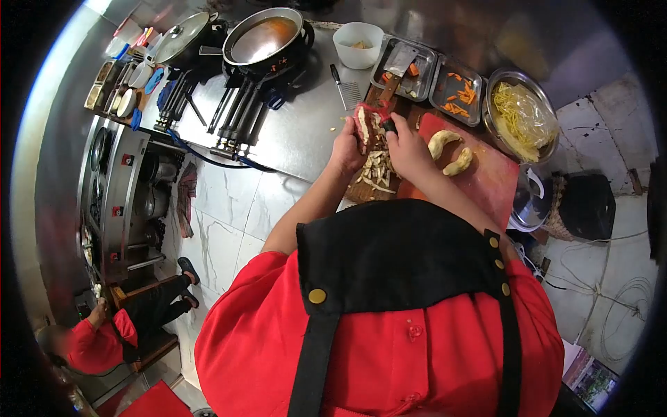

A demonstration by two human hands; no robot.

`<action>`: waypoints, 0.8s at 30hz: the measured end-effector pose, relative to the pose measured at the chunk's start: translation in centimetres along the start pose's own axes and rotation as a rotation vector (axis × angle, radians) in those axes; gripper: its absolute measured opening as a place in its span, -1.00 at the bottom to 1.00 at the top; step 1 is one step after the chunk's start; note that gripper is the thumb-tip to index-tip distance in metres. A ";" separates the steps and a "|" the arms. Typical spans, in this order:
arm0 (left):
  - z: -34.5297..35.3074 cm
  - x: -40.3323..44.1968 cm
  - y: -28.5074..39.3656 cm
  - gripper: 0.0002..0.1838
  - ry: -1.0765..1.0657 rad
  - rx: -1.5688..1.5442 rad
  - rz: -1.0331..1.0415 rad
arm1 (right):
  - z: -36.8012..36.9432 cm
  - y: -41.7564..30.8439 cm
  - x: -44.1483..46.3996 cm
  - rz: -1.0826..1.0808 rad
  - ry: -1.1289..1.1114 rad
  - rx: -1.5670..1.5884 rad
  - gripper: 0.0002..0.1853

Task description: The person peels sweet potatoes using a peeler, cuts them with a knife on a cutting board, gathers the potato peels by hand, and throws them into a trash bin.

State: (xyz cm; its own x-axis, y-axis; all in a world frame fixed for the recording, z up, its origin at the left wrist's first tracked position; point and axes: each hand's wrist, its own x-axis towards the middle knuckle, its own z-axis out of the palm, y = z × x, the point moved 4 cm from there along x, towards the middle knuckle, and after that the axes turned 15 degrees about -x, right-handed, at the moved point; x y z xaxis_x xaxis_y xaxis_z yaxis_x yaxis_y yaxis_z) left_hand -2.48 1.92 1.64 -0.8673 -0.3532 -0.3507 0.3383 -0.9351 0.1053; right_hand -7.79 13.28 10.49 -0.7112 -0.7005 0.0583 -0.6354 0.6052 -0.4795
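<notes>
My left hand [349, 147] is closed around a pale piece of food with reddish-brown edges [363, 128], held over a brown wooden board. The fingers of my right hand [408, 149] wrap around a tool's black handle [389, 126]. Its working end meets the food near a pinkish-red part I cannot make out clearly. Thin pale strips with dark edges [379, 167] lie heaped on the board below both hands. To the right, two peeled, curved yellowish pieces [442, 142] rest on a red cutting board [490, 182].
Behind the boards are a tray with a cleaver [401, 59], a tray of orange strips [456, 95] and a bowl of yellow shreds [522, 118]. A crinkle cutter [347, 89] lies left of them. A pan of liquid [264, 40] sits on the burner. Someone sits at lower left.
</notes>
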 end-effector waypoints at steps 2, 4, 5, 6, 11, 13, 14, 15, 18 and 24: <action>0.6 0.4 -0.8 -0.50 0.007 0.008 0.009 | 0.3 0.4 0.2 -0.054 0.025 -0.004 -0.55; 1.0 0.9 -0.9 -0.48 -0.056 0.003 0.041 | 0.6 0.5 -0.7 -0.071 -0.020 0.028 -0.55; 0.9 1.1 -0.7 -0.49 -0.040 0.047 0.125 | 0.6 0.7 -1.3 -0.052 -0.098 0.033 -0.56; 1.3 0.6 -0.5 -0.50 -0.020 0.094 0.207 | 0.0 0.6 -2.2 -0.059 -0.105 0.041 -0.56; -0.7 2.9 1.3 -0.50 0.071 0.033 0.331 | 2.2 3.7 -5.0 0.082 -0.451 0.201 -0.58; -2.7 3.2 1.0 -0.50 0.095 0.053 0.327 | 2.7 4.6 -5.6 0.312 -0.637 0.510 -0.58; -3.3 3.5 0.8 -0.50 0.116 0.073 0.313 | 2.6 5.0 -5.8 0.335 -0.702 0.548 -0.60; -2.3 2.1 0.3 -0.50 0.091 0.074 0.310 | 2.6 5.5 -6.1 0.363 -0.770 0.586 -0.61; -3.0 1.2 -0.6 -0.48 0.118 -0.008 0.251 | 1.4 6.9 -5.3 0.279 -0.620 0.502 -0.56; -3.2 -0.7 -3.1 -0.49 0.075 0.131 0.218 | -0.4 5.3 -0.6 -0.264 -0.074 0.094 -0.54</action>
State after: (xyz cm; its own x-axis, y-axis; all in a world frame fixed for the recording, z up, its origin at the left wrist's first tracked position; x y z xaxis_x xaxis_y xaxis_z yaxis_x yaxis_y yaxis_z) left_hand -1.69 5.15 -1.44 -0.7481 -0.5481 -0.3741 0.4595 -0.8346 0.3040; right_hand -10.83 17.02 8.26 -0.4989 -0.8570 0.1291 -0.7622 0.3631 -0.5359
